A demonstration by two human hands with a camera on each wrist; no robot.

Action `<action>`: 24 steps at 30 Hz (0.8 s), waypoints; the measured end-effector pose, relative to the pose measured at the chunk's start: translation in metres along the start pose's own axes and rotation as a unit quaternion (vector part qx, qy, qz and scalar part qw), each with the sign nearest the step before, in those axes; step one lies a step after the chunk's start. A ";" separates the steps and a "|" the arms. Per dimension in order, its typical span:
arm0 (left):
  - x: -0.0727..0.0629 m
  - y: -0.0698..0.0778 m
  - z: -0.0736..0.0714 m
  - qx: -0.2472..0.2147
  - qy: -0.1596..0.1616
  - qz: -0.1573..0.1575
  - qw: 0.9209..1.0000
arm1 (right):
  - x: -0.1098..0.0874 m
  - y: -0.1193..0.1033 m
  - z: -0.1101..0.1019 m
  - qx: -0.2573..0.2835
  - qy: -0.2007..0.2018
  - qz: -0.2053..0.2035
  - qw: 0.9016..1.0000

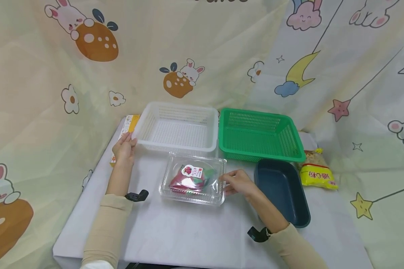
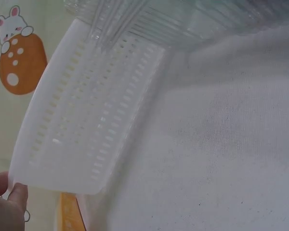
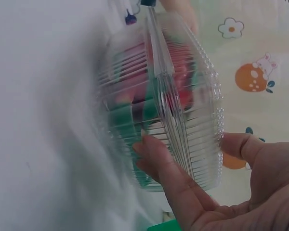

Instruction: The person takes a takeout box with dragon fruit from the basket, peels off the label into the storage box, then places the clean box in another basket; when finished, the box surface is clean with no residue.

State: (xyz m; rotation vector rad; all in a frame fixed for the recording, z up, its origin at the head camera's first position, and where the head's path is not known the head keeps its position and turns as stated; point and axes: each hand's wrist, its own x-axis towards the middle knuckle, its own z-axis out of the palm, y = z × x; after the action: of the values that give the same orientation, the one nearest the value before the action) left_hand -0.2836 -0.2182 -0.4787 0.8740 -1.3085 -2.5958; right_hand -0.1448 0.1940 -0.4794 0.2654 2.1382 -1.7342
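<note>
My left hand pinches the near left corner of the white plastic basket, thumb and finger on either side of its rim in the left wrist view. With my right hand I hold the right side of a clear plastic clamshell box, thumb on the lid side and fingers against its ribbed wall in the right wrist view. Inside the closed box shows a red-and-green item under a round-and-square label. The box overlaps the basket's near side in the head view.
Right of the white basket stands a green basket. A dark blue tray lies in front of it, partly behind my right forearm. At the right is a yellow bag; a yellow-and-white box lies behind my left hand. A patterned curtain hangs behind.
</note>
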 end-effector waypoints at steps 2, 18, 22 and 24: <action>0.000 0.000 -0.001 -0.001 0.001 0.000 1.000 | 0.003 0.004 0.000 0.002 -0.003 0.002 1.000; -0.006 0.007 -0.004 -0.014 -0.020 0.007 1.000 | 0.000 0.000 -0.002 -0.041 -0.001 0.009 0.999; -0.012 0.008 -0.009 0.003 -0.017 0.010 1.000 | -0.004 -0.003 -0.004 -0.073 0.008 0.004 0.997; -0.016 0.008 -0.011 0.014 -0.016 0.021 1.000 | -0.004 -0.003 -0.008 -0.099 0.014 -0.011 0.995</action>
State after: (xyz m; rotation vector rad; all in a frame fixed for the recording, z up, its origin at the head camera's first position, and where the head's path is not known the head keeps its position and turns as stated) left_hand -0.2656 -0.2257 -0.4707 0.8021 -1.3584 -2.5768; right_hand -0.1434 0.2010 -0.4732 0.2139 2.3214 -1.5232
